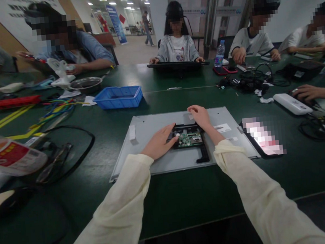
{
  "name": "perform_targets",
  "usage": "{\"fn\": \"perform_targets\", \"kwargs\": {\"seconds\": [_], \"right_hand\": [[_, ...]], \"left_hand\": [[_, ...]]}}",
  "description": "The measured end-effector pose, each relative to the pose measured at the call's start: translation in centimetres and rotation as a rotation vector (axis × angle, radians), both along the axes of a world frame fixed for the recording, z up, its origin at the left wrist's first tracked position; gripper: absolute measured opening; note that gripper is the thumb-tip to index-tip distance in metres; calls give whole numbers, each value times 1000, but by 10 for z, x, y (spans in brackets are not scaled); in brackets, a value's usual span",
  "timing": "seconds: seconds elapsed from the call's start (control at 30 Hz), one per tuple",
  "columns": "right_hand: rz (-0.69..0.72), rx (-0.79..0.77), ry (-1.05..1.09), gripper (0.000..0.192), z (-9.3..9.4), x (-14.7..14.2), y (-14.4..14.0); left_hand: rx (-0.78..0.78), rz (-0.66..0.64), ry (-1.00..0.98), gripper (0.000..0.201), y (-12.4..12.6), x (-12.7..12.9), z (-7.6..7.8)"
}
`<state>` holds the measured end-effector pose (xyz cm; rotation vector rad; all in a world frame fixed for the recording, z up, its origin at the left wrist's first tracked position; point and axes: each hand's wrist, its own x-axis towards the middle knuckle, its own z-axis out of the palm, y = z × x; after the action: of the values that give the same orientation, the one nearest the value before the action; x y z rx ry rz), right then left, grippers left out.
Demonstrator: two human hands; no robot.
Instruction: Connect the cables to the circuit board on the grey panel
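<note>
A grey metal panel lies flat on the table in front of me, seemingly the back of a screen. On it sits a green circuit board inside a black plastic frame. My left hand lies along the left side of the board, fingers stretched out and thumb at the board's edge. Beyond the frame's far right corner, my right hand is bent with its fingertips together at a small translucent piece of tape. How firmly the fingers grip the tape is hard to make out.
A blue plastic bin stands behind the panel. To the right lie a phone and a white box-like device near another person's hand. Cables and a plastic container are on the left. Several people sit around the table.
</note>
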<state>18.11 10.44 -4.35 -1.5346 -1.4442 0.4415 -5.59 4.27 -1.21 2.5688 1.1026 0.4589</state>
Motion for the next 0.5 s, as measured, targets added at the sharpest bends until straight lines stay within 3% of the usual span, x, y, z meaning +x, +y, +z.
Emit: {"fn": "perform_targets", "kwargs": {"seconds": [0.17, 0.5], "right_hand": [[-34, 51, 166, 29, -5, 4, 5], [-42, -13, -27, 24, -2, 1, -1]], "left_hand": [[7, 0, 14, 62, 0, 0, 0], [9, -18, 14, 60, -1, 1, 1]]}}
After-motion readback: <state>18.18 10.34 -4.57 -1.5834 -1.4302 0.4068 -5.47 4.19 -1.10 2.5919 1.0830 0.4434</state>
